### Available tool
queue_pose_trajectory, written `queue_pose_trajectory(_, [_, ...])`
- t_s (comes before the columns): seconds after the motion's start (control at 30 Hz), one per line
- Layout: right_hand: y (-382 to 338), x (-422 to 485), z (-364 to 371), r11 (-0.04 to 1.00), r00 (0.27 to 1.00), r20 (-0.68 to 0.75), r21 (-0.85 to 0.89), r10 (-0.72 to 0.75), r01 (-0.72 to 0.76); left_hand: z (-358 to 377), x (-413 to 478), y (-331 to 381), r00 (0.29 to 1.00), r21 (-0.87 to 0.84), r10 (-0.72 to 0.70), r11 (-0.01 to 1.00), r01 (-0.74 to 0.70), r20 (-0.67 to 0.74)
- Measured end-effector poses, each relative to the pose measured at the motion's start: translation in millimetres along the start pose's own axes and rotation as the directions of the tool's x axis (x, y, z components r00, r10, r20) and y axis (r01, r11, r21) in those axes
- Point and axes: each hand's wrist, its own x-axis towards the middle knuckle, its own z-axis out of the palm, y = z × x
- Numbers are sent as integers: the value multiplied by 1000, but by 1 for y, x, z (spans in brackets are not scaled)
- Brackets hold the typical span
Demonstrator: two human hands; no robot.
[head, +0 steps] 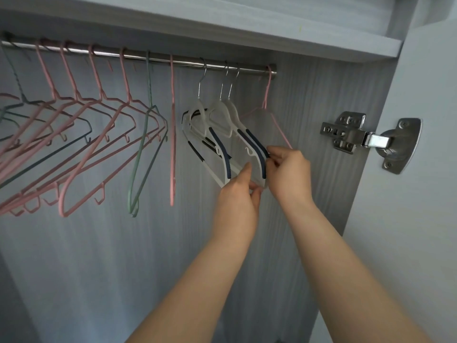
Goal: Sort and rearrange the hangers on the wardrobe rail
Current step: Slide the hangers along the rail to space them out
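A steel rail [138, 58] runs under the wardrobe shelf. Several pink wire hangers [81, 120] hang on its left part, with a green one [143, 154] and a single pink one [172, 134] nearer the middle. Three white plastic hangers with dark blue grip strips [217, 125] hang right of centre. One thin pink hanger [268, 100] hangs at the rail's right end. My left hand [237, 201] pinches the lower end of the white hangers. My right hand [289, 172] grips the blue-striped shoulder of the rightmost white hanger.
The wardrobe's grey shelf [272, 40] sits just above the rail. A metal door hinge [358, 134] is fixed to the right side panel, with the open door [420, 194] beyond it. The back panel below the hangers is bare.
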Motion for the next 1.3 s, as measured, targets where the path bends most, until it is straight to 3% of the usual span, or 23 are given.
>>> queue_pose_trajectory(0.53, [3, 1, -5, 999, 999, -48, 23, -22, 24, -6, -2, -6, 999, 25, 5, 1000, -4, -50])
queue_pose_trajectory(0.83, [13, -1, -3, 998, 999, -24, -48, -43, 42, -5, -8, -2, 1000, 30, -8, 1000, 9, -23])
queue_pose_trajectory(1.07, [5, 3, -20, 977, 981, -100, -153, -167, 150, 4, -22, 0, 998, -66, 35, 997, -38, -48])
queue_pose_trajectory(1.3, [3, 21, -10, 997, 999, 47, -80, -11, 15, 8, -29, -4, 999, -72, 40, 997, -42, -34])
